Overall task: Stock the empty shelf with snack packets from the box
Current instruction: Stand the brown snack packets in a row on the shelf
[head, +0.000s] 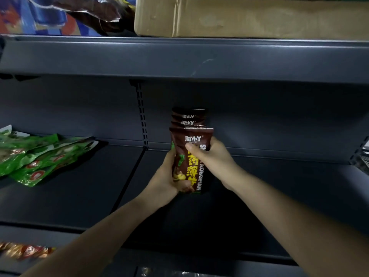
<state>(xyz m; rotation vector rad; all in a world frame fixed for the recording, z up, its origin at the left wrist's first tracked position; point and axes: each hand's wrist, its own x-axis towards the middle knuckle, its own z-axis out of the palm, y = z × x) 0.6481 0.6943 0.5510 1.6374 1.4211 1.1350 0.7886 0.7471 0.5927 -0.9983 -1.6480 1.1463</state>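
Over the dark shelf, left hand and right hand, grips curled round brown packets.

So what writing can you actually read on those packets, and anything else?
"淘小Y": white logo atop the front brown snack packet, repeated on two packets behind.
"AOBOPIAN": white, down its right edge, start hidden.
Big yellow characters: partly covered, unreadable.
Green packets, cardboard box: nothing legible.
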